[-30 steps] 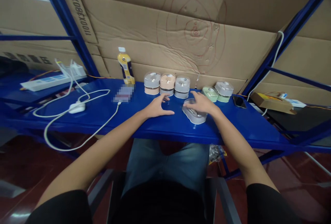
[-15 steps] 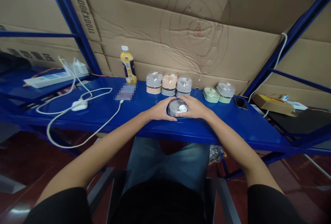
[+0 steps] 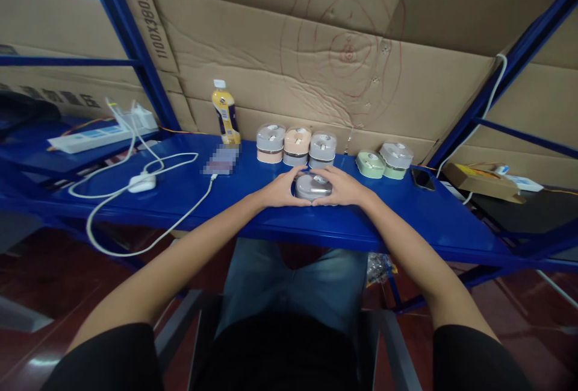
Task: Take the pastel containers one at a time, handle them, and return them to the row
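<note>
A grey oval box with a clear lid [image 3: 312, 186] sits on the blue table [image 3: 253, 225] near its front edge. My left hand [image 3: 284, 189] is wrapped round the box's left side, and my right hand [image 3: 342, 187] curves round its right side. The fingertips and thumbs of both hands nearly meet around it. Behind the hands stand stacked boxes of the same kind: grey over pink [image 3: 270, 144], orange over grey [image 3: 296, 146] and a grey one [image 3: 322, 147].
A green box [image 3: 370, 164] and a grey-over-green stack [image 3: 395, 160] stand at the right, beside a phone [image 3: 422, 179]. Left are a yellow bottle [image 3: 226, 117], a blurred-out item [image 3: 221, 159], a looping white cable with a charger [image 3: 142, 182] and a power strip [image 3: 102, 137].
My right thumb has moved off the box's top to its front edge, near my left thumb. The white label seen on the lid before no longer shows. The view has shifted slightly.
</note>
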{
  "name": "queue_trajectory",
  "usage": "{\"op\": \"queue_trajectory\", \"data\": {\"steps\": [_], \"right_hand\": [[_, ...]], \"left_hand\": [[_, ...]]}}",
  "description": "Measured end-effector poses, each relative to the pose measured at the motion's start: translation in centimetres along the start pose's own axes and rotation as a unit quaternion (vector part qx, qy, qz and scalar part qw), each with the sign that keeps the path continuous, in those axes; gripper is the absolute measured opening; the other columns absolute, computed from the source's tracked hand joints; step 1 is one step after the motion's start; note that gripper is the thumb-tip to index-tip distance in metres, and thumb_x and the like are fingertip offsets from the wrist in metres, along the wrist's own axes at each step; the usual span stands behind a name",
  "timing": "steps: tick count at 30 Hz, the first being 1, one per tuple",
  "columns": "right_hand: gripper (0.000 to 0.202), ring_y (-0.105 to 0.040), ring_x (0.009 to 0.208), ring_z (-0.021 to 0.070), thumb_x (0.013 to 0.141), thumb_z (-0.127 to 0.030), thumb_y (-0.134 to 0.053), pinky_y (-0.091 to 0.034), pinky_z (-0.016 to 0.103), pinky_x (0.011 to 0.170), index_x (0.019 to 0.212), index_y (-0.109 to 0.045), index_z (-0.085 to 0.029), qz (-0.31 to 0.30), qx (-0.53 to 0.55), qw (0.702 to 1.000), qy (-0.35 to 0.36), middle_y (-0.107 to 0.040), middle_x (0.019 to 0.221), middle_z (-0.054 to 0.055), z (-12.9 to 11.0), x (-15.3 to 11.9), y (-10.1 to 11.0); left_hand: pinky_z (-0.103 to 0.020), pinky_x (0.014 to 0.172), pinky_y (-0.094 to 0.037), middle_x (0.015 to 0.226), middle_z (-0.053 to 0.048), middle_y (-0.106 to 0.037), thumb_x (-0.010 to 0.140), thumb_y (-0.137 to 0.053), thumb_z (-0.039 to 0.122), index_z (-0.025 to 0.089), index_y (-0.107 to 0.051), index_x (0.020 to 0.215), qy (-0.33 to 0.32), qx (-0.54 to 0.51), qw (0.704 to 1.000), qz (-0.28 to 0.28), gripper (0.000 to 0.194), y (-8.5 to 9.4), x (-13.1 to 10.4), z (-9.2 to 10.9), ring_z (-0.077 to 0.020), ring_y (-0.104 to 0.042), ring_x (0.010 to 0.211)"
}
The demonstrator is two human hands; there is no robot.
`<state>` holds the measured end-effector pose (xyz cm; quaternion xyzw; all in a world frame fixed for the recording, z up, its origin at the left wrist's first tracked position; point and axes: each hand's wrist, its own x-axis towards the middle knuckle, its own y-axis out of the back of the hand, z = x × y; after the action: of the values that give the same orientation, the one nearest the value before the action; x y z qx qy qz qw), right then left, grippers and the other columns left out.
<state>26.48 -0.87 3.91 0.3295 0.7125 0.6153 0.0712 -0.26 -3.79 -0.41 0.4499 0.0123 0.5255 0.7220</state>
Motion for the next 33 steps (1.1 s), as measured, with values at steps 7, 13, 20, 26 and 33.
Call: {"op": "queue_trajectory", "data": {"steps": [7,13,20,26,33], "right_hand": [[0.102,-0.063,0.143,0.043,0.071,-0.071,-0.094,-0.05,0.064,0.121,0.157,-0.062,-0.026,0.017,0.03,0.999,-0.014,-0.069,0.152,0.015,0.4,0.5,-0.5],[0.094,-0.07,0.135,0.0395,0.071,-0.067,-0.094,-0.053,0.059,0.118,0.149,-0.067,-0.022,0.059,0.066,0.996,-0.022,-0.073,0.147,0.016,0.2,0.5,-0.5],[0.086,-0.072,0.133,0.0367,0.072,-0.059,-0.095,-0.053,0.054,0.117,0.145,-0.068,-0.022,0.089,0.129,0.987,-0.04,-0.074,0.147,0.015,0.4,0.4,-0.3],[0.09,-0.073,0.131,0.0374,0.069,-0.062,-0.095,-0.054,0.055,0.116,0.143,-0.069,-0.019,0.112,0.139,0.983,-0.045,-0.075,0.145,0.016,0.3,0.5,-0.6],[0.089,-0.074,0.126,0.0367,0.067,-0.064,-0.094,-0.056,0.055,0.114,0.141,-0.068,-0.021,0.181,0.19,0.963,-0.06,-0.077,0.14,0.015,0.2,0.5,-0.8]], "left_hand": [[-0.064,0.115,-0.054,0.141,-0.021,-0.072,0.065,-0.101,0.053,0.02,-0.045,0.161,0.012,-0.058,0.998,-0.001,0.115,-0.4,0.3,-1.0,-0.0436,-0.07,0.134],[-0.063,0.119,-0.052,0.153,-0.023,-0.065,0.063,-0.101,0.053,0.019,-0.045,0.16,0.022,-0.045,0.999,-0.002,0.118,-0.1,0.3,-0.6,-0.0459,-0.065,0.142],[-0.064,0.12,-0.052,0.152,-0.026,-0.065,0.063,-0.103,0.051,0.017,-0.046,0.158,0.045,-0.149,0.988,0.01,0.116,0.0,0.5,-1.3,-0.0443,-0.065,0.143],[-0.069,0.123,-0.047,0.15,-0.026,-0.066,0.063,-0.104,0.05,0.02,-0.046,0.159,0.059,-0.191,0.98,0.014,0.116,0.0,0.6,-2.3,-0.045,-0.062,0.146],[-0.068,0.126,-0.044,0.156,-0.024,-0.061,0.065,-0.103,0.052,0.021,-0.042,0.162,0.038,-0.163,0.986,0.001,0.119,0.4,0.4,-1.9,-0.0458,-0.058,0.149]]}}
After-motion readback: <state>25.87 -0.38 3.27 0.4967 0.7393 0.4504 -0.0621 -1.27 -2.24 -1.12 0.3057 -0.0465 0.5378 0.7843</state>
